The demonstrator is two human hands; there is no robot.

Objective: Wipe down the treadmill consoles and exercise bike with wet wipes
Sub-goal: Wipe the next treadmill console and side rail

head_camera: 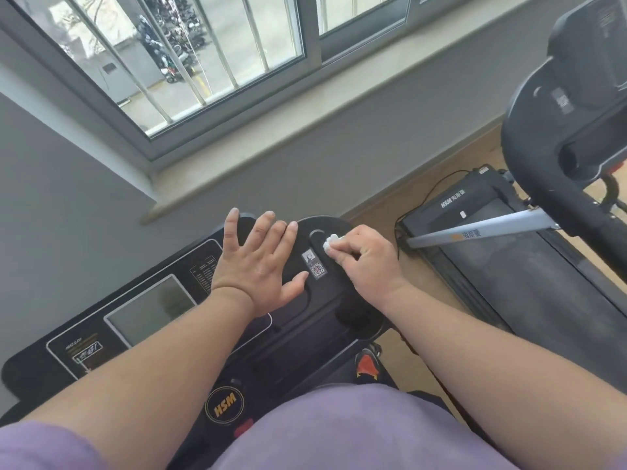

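- We found the treadmill console (142,310) lying directly under both forearms, its long axis running from the lower left of the view up toward the right, where it ended in a rounded corner below the window sill (305,130).
- The right hand (368,262) was curled around a bunched wet wipe (330,242) and pressed it onto that rounded right end, just beside a small QR sticker (318,269) and touching the rim of a round recess.
- The left hand (258,262) lay flat on the console with fingers straight and spread, holding nothing, just left of the sticker; we judged it to be bracing.
- The two hands were near each other but apart, with the sticker between them.
- The display screen (149,310) and the printed panels lay to the lower left, behind the left hand and nearer to the left arm than to the wipe.
- We judged that the wipe must travel leftward along the console's long axis to cover the unwiped span, and that the braced left hand stood in that path.
- A second treadmill (509,266) stood well apart to the right, nearer the right arm.
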